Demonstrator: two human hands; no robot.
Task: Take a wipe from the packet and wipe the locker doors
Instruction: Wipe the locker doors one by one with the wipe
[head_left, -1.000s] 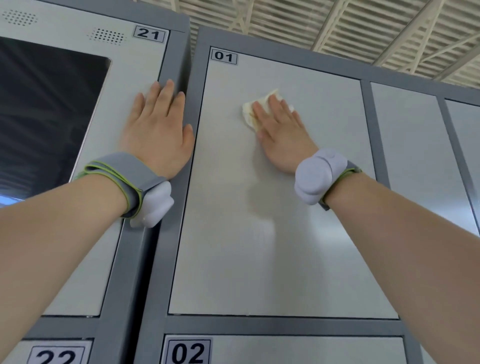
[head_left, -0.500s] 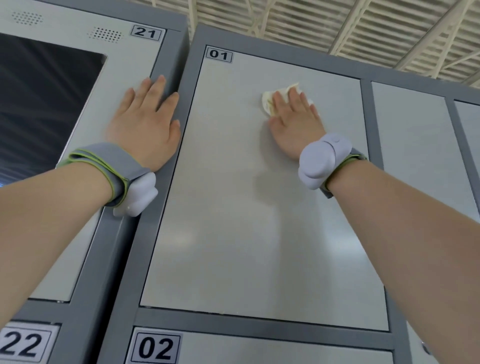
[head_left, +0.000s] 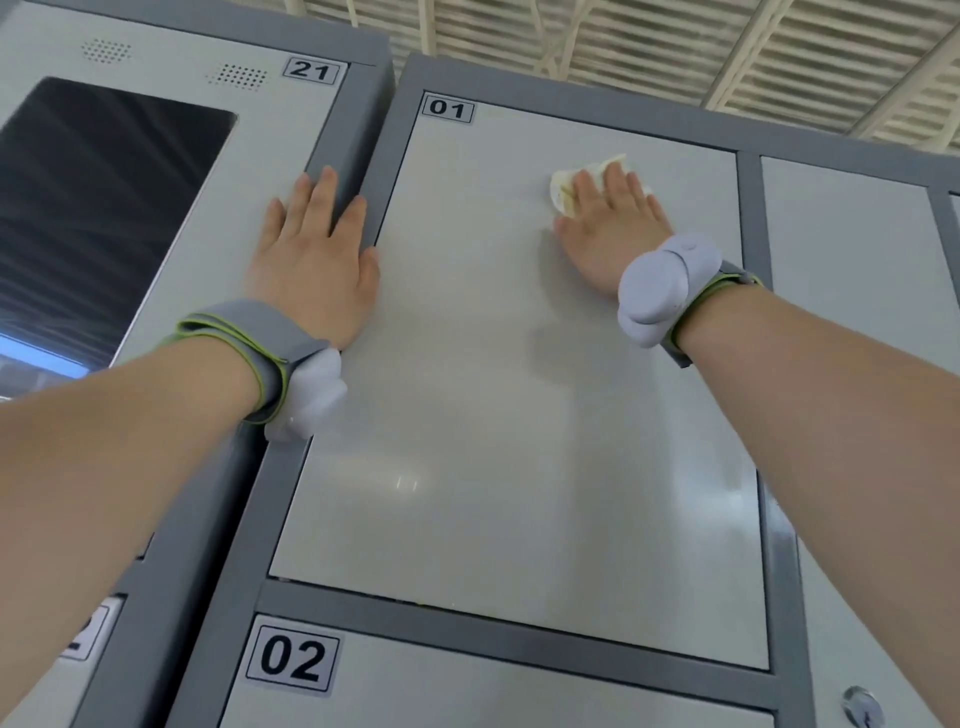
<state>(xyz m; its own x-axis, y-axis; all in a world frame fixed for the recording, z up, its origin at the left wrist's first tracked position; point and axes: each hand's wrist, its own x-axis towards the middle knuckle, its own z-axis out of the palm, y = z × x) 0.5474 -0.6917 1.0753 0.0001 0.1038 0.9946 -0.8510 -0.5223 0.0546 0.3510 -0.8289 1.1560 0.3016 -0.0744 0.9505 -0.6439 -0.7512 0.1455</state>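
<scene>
Locker door 01 (head_left: 493, 389) is a pale grey panel in a darker grey frame, filling the middle of the view. My right hand (head_left: 610, 228) lies flat against its upper right part, pressing a crumpled white wipe (head_left: 563, 189) to the door; the wipe pokes out above and left of my fingers. My left hand (head_left: 317, 260) rests flat with fingers spread on the grey frame between locker 21 and door 01, holding nothing. Both wrists carry grey bands with white pods. The wipe packet is not in view.
Left of the frame is panel 21 (head_left: 270, 145) with a dark screen (head_left: 98, 208). Door 02 (head_left: 467, 686) sits below door 01, another door (head_left: 852, 270) to its right. A round lock (head_left: 862, 706) shows at the bottom right. A slatted ceiling is overhead.
My right hand has slid the wipe to the right along the upper part of door 01. The left hand stays pressed on the frame; the view has shifted slightly.
</scene>
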